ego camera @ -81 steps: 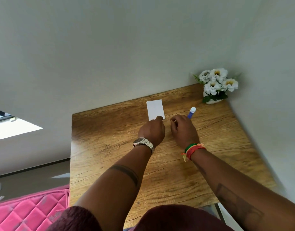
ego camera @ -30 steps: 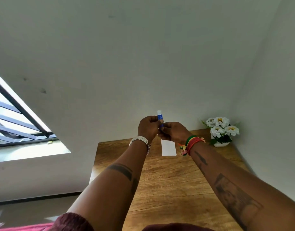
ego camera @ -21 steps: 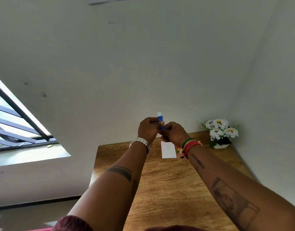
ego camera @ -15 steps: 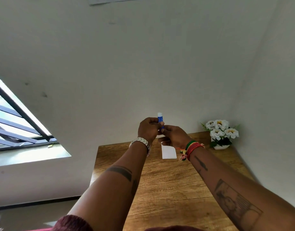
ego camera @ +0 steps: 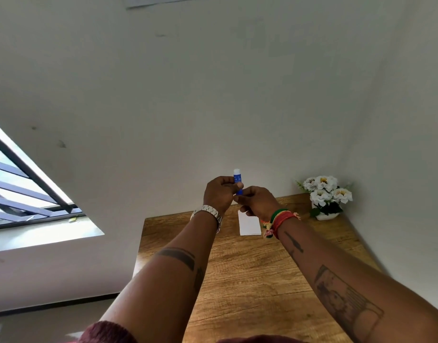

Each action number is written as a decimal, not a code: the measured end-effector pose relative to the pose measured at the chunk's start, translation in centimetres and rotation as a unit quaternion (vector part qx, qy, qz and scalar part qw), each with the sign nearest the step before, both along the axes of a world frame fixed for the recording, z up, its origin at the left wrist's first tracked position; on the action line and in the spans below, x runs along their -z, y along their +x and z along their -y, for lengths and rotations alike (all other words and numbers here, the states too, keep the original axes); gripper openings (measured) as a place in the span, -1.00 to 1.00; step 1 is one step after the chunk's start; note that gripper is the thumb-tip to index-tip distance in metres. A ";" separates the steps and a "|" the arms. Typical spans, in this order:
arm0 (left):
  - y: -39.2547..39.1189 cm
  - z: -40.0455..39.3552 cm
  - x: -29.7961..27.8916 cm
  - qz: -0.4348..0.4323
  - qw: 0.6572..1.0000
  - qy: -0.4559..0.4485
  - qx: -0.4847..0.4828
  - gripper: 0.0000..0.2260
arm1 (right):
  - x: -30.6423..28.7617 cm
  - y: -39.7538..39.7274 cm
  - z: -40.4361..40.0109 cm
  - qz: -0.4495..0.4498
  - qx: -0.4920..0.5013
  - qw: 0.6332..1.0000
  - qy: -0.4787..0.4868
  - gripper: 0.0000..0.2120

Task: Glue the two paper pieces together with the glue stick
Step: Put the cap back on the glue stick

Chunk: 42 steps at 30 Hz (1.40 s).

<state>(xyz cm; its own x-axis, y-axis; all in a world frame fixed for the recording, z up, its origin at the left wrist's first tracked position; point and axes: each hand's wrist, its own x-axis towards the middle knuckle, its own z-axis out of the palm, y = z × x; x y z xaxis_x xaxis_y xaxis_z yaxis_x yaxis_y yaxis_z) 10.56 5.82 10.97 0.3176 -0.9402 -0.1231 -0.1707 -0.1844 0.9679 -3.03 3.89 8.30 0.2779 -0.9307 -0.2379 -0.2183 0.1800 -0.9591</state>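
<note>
A blue glue stick with a white top stands upright in the air above the table. My left hand grips its body and my right hand pinches its lower end. Below the hands a white paper piece lies flat on the wooden table, its upper part hidden by my right hand. Only one paper can be made out.
A small white pot of white flowers stands at the table's far right corner against the wall. A window with dark bars is on the left. White walls close in behind and to the right.
Both hands lifted the glue stick off the table and hold it up together. Over the last second they have barely moved; the right hand shifted slightly at the stick's lower end.
</note>
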 end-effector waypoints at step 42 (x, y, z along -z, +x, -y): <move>-6.8 0.0 12.1 0.215 0.940 0.166 0.206 -0.77 | 13.5 -10.9 -1.5 -0.472 -0.036 0.881 -0.030 -0.69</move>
<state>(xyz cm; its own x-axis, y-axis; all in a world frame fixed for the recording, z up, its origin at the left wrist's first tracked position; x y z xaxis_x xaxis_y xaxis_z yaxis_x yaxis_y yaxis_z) 3.72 5.86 -1.15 0.0220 -0.9269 -0.3747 -0.6556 -0.2964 0.6945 -13.90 5.41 -5.21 0.0421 -0.9377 -0.3450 -0.9317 0.0878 -0.3524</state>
